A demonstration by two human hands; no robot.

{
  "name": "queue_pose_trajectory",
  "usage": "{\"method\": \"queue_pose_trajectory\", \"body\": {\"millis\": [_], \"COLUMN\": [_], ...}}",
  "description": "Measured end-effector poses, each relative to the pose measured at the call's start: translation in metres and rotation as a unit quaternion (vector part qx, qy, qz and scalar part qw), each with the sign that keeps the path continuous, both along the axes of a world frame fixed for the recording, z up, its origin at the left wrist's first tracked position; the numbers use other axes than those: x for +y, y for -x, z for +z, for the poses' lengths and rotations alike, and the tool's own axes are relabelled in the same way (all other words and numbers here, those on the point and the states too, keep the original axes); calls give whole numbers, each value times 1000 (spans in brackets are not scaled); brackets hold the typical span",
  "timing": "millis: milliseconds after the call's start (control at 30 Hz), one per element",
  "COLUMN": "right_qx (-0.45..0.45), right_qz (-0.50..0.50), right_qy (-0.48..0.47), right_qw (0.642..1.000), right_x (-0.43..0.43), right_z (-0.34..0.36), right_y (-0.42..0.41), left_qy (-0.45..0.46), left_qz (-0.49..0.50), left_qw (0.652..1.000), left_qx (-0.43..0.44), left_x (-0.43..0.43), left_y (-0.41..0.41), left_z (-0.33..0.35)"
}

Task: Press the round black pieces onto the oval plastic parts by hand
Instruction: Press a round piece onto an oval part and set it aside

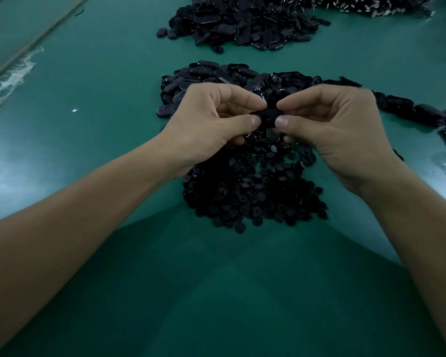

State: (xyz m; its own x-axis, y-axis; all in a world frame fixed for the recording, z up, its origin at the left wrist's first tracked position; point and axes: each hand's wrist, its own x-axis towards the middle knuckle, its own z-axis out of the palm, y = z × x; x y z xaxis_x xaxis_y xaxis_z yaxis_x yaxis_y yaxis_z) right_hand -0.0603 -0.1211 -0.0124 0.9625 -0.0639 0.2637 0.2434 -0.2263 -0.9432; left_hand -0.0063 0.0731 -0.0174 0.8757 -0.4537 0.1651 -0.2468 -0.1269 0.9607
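Oval plastic part [268, 115] is pinched at its ends by the left hand [211, 117] and right hand [337, 124], its long axis running left to right, above the round black pieces [252, 194]. The green table [88, 150] lies open to the left; a heap of oval parts [216, 76] crowds just behind.

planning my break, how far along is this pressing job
Done: the far heap may be finished ones; I cannot tell. In hand: left hand and right hand pinch one black part between them. Left: a large pile of round pieces and a heap of oval parts behind the hands.
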Motion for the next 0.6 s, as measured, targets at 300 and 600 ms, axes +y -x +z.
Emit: {"method": "queue_pose_trajectory", "body": {"millis": [300, 600], "right_qx": [-3, 73], "right_qz": [-57, -17], "right_qy": [301, 382], "right_qw": [952, 921], "right_x": [3, 4], "right_z": [-4, -4], "right_y": [4, 3], "left_qy": [37, 36], "left_qz": [63, 80], "left_qw": [997, 996], "left_qx": [-28, -33], "left_x": [1, 1], "left_y": [-3, -4], "left_z": [-5, -6]}}
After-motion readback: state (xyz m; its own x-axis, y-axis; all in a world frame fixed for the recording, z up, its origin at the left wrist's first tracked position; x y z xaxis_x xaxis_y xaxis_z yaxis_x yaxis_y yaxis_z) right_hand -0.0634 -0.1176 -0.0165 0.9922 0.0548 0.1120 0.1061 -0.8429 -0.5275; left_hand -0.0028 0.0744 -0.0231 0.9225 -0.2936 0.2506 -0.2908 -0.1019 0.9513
